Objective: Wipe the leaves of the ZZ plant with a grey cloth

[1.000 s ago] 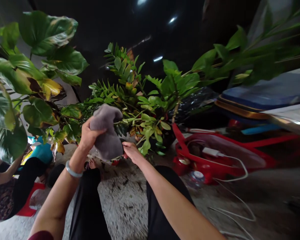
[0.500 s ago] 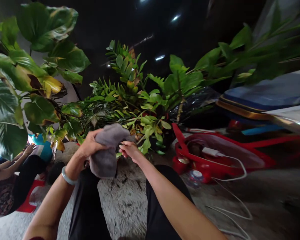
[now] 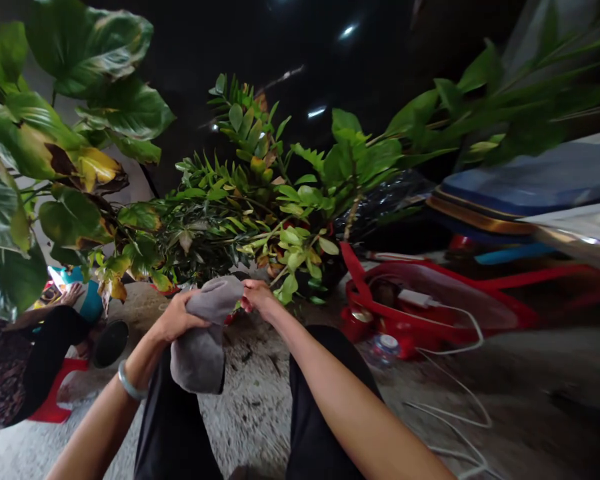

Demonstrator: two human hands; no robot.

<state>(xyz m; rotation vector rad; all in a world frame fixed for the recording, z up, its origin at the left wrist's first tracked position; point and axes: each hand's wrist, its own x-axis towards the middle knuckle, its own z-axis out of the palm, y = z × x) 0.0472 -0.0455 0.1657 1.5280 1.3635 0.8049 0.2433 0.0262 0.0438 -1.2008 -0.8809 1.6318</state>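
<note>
Hands before the green leaves (image 3: 300, 253), I clasp a sagging grey cloth (image 3: 200, 360) in my left hand (image 3: 177, 317) — my right hand (image 3: 260, 298) curled closed at its edge, hold unclear — and a slack left grip could drop it.

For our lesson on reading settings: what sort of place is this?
Probably a sheltered, informal work or sitting area: potted plants crowd a rough concrete floor, with a red tote bag beside them.
</note>
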